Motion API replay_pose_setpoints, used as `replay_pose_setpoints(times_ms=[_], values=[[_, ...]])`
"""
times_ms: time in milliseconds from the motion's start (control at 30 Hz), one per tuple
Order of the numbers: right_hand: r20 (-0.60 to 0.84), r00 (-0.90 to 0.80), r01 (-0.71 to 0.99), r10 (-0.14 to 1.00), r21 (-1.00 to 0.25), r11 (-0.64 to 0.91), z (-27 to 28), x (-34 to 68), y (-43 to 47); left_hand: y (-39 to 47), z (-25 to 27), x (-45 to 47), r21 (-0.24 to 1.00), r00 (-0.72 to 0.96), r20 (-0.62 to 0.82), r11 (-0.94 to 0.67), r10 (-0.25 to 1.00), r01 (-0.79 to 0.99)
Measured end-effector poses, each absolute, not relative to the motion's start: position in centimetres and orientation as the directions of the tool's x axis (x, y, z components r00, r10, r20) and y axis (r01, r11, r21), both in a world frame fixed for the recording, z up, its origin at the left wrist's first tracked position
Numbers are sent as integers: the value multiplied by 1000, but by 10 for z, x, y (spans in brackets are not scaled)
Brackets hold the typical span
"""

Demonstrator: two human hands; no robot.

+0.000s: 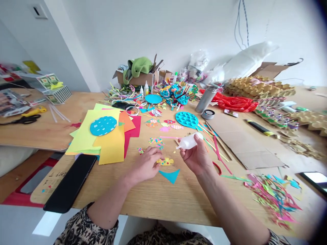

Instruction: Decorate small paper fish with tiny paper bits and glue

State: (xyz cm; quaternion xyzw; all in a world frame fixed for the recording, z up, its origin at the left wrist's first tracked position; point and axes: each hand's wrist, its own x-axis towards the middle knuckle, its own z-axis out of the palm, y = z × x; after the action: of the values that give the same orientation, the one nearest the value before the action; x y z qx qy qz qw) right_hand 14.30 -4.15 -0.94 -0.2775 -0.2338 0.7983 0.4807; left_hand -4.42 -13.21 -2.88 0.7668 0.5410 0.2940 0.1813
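Observation:
My right hand (195, 154) is wrapped round a white squeeze bottle (190, 141), held tilted above the table with its thin nozzle pointing left. My left hand (148, 161) rests low with bent fingers, its fingertips at the left end of a yellow paper fish (167, 161) with coloured dots. A blue paper scrap (171, 176) lies just below the fish. Small coloured paper dots (155, 141) are scattered beyond my left hand. Farther back lie several finished-looking paper fish (165, 129) in pink, red and stripes.
Coloured paper sheets (109, 144) and a black phone (71, 182) lie at left. Beyond are a blue scalloped disc (186, 119), a metal flask (206, 98) and a tape roll (208, 114). Cardboard (237, 143), paper strips and a pile of scraps (276, 197) occupy the right.

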Motion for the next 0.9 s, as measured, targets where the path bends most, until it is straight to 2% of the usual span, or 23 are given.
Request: replay_pose_setpoints(times_ms=[100,167,267,367,567,633,700,800,900], values=[[-158,-424,-652,892,-630,-422,-6,154,-59,-135,-17,-39,788,143,287,-318,947,527],[-128,-450,-667,884,-610,-428,-5,161,-71,-140,-8,-32,892,101,226,-248,969,377],[-89,-485,-688,870,-575,-442,-7,167,-88,-151,-3,-14,980,42,123,-128,992,151],[-61,-494,-718,868,-533,-446,-10,170,-104,-160,-8,13,994,-5,77,-77,997,-78],[-48,-444,-755,895,-518,-402,-19,184,-131,-167,-29,73,919,-195,62,-132,979,-372],[-79,-420,-759,904,-515,-397,-23,194,-138,-169,-33,87,914,-209,74,-150,975,-376],[-113,-424,-764,899,-488,-422,-28,206,-143,-172,-33,96,943,-236,138,-201,962,-267],[-161,-496,-758,853,-400,-516,-37,220,-151,-175,-28,106,948,-294,315,-310,902,65],[-209,-575,-732,791,-299,-612,-45,227,-158,-178,-22,114,870,-302,462,-361,834,335]])
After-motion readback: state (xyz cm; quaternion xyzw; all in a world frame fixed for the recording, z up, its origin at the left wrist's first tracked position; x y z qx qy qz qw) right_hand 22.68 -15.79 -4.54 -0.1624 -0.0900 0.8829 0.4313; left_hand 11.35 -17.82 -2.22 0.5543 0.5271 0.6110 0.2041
